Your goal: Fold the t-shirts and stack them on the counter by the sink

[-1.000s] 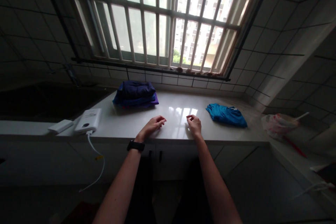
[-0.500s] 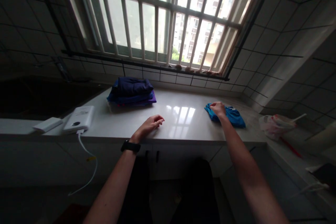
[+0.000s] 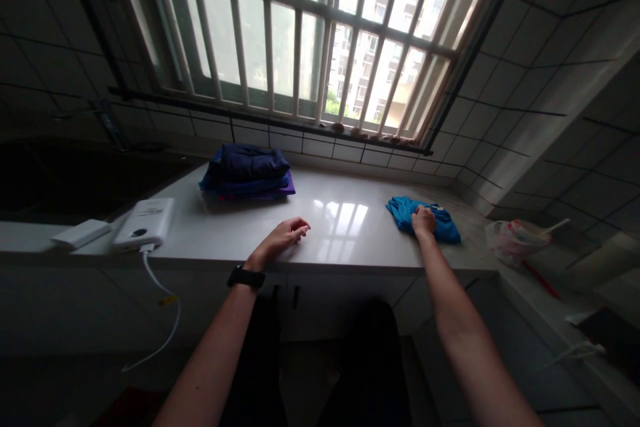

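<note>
A crumpled bright blue garment [image 3: 405, 212] lies on the pale countertop [image 3: 340, 227] at the right. My right hand [image 3: 423, 221] rests on top of it with the fingers curled into the cloth. My left hand [image 3: 284, 237] lies near the counter's front edge, fingers loosely apart, holding nothing; a dark watch is on that wrist. A stack of folded dark blue and purple clothes [image 3: 246, 171] sits at the back left, under the barred window.
A white power bank [image 3: 145, 222] with a hanging cable and a small white box [image 3: 80, 233] lie at the counter's left end. A plastic bag [image 3: 515, 240] with a straw sits right of the counter corner. Tiled walls close in both sides.
My right hand moved from the counter's middle out to the right and settled on the blue garment. My left hand stayed in place.
</note>
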`<state>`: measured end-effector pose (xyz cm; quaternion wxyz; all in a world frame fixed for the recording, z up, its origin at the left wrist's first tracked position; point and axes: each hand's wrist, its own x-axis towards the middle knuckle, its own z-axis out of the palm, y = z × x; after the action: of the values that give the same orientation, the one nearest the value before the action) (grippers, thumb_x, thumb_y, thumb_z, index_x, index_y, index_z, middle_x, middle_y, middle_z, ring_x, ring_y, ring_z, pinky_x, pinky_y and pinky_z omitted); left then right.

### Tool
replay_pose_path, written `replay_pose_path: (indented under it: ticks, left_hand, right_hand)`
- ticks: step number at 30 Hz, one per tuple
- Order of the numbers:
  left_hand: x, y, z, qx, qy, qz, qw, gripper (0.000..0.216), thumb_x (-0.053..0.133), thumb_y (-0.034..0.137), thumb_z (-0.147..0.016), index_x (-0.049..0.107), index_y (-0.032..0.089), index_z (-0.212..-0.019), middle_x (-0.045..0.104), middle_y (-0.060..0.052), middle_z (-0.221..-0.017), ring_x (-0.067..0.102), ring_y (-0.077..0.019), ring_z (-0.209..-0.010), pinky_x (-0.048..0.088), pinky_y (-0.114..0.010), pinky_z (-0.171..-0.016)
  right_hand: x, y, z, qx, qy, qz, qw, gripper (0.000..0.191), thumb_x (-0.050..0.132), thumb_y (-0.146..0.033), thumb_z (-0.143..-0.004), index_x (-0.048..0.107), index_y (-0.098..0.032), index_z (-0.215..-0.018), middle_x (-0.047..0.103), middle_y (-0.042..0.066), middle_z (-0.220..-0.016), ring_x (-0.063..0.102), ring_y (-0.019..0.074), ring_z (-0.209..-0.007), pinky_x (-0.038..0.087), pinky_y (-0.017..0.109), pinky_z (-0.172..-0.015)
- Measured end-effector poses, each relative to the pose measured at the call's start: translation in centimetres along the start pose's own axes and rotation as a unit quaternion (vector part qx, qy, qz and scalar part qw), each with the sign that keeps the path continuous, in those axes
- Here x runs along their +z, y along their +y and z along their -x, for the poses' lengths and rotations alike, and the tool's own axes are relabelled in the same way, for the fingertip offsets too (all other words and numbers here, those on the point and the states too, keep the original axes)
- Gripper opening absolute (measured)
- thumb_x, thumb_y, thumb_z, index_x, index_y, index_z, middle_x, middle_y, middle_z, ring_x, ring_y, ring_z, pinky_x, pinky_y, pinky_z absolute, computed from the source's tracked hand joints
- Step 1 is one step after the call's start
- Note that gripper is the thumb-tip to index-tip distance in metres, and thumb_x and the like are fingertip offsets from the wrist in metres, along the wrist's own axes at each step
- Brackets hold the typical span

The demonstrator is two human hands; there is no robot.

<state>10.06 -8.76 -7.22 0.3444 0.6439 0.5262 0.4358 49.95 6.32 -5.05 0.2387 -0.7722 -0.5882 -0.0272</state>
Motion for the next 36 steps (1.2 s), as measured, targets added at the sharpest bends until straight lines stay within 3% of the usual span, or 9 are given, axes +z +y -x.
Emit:
replay_pose_path:
  ticks: [5,11,14,19,27,29,31,34,36]
  left_hand:
    - [0.0,0.1,0.0,-0.006,0.002,0.005,1.0,0.034,0.063,0.049,-0.076,0.069,0.017,-0.087,0.067,-0.003,-0.076,0.058,-0.0176,-0.067,0.045,-0.029,-0.063]
    - [0.0,0.1,0.0,-0.007,-0.001,0.005,1.0,0.033,0.063,0.048,-0.076,0.069,0.017,-0.086,0.066,-0.003,-0.076,0.057,-0.0166,-0.066,0.044,-0.028,-0.063]
    - [0.1,0.0,0.0,-0.008,0.002,0.007,1.0,0.033,0.063,0.048,-0.076,0.069,0.017,-0.085,0.067,-0.003,-0.075,0.057,-0.017,-0.066,0.044,-0.028,-0.062]
    - [0.0,0.0,-0.1,-0.003,0.001,-0.012,1.0,0.032,0.062,0.047,-0.076,0.069,0.018,-0.085,0.068,-0.003,-0.076,0.059,-0.0183,-0.069,0.044,-0.029,-0.064]
    - [0.3,0.3,0.0,-0.009,-0.005,-0.046,0.999,0.028,0.061,0.046,-0.078,0.068,0.019,-0.08,0.067,-0.003,-0.075,0.06,-0.0197,-0.069,0.044,-0.03,-0.065]
    - [0.3,0.4,0.0,-0.007,-0.004,-0.048,0.999,0.028,0.061,0.046,-0.079,0.068,0.019,-0.08,0.067,-0.003,-0.075,0.06,-0.0199,-0.069,0.044,-0.03,-0.064]
    - [0.2,0.5,0.0,-0.007,-0.003,-0.046,0.999,0.028,0.061,0.046,-0.079,0.068,0.019,-0.081,0.068,-0.003,-0.075,0.06,-0.02,-0.069,0.044,-0.03,-0.063]
    - [0.2,0.5,0.0,-0.007,-0.004,-0.041,0.999,0.029,0.061,0.046,-0.079,0.068,0.019,-0.082,0.068,-0.003,-0.076,0.06,-0.0198,-0.07,0.044,-0.029,-0.064]
    - [0.2,0.2,-0.1,-0.008,-0.007,-0.035,0.999,0.031,0.06,0.047,-0.08,0.068,0.018,-0.085,0.068,-0.004,-0.079,0.061,-0.0195,-0.072,0.045,-0.029,-0.065]
  right_hand:
    - [0.1,-0.2,-0.1,0.008,0.004,0.009,1.0,0.029,0.046,-0.014,-0.093,0.068,-0.019,-0.112,0.064,0.022,-0.122,0.063,0.0298,-0.109,0.046,0.038,-0.088]
    - [0.0,0.3,-0.6,0.041,-0.008,0.019,0.999,0.046,0.05,-0.03,-0.097,0.05,-0.004,-0.136,0.064,0.033,-0.118,0.065,0.0344,-0.103,0.045,0.042,-0.082]
    - [-0.2,0.5,-0.8,0.041,-0.031,0.027,0.998,0.05,0.048,-0.038,-0.099,0.054,-0.003,-0.134,0.065,0.033,-0.117,0.065,0.0358,-0.105,0.045,0.043,-0.086]
    - [-0.5,0.3,-1.0,0.043,-0.072,0.044,0.996,0.041,0.039,-0.024,-0.099,0.069,-0.008,-0.121,0.068,0.029,-0.121,0.066,0.0338,-0.111,0.047,0.042,-0.093]
    - [-6.2,-3.0,-4.8,0.001,-0.107,0.031,0.994,0.03,0.054,-0.021,-0.091,0.078,-0.011,-0.107,0.074,0.021,-0.117,0.068,0.029,-0.11,0.049,0.035,-0.093]
    - [-8.6,-5.1,-5.9,-0.022,-0.065,0.014,0.998,0.035,0.047,-0.024,-0.097,0.074,-0.013,-0.115,0.072,0.019,-0.123,0.067,0.028,-0.113,0.048,0.036,-0.094]
    - [-11.4,-7.5,-6.6,-0.069,0.036,-0.037,0.996,0.038,0.04,-0.025,-0.102,0.072,-0.012,-0.118,0.071,0.02,-0.122,0.066,0.0269,-0.112,0.047,0.036,-0.093]
    - [-16.1,-11.4,-6.3,-0.159,0.222,-0.152,0.95,0.043,0.029,-0.023,-0.107,0.067,-0.008,-0.12,0.07,0.021,-0.117,0.065,0.0241,-0.111,0.046,0.037,-0.094]
    - [-18.9,-13.8,-5.3,-0.185,0.292,-0.203,0.916,0.051,0.02,-0.025,-0.108,0.065,-0.004,-0.12,0.067,0.022,-0.116,0.064,0.0216,-0.113,0.045,0.037,-0.097]
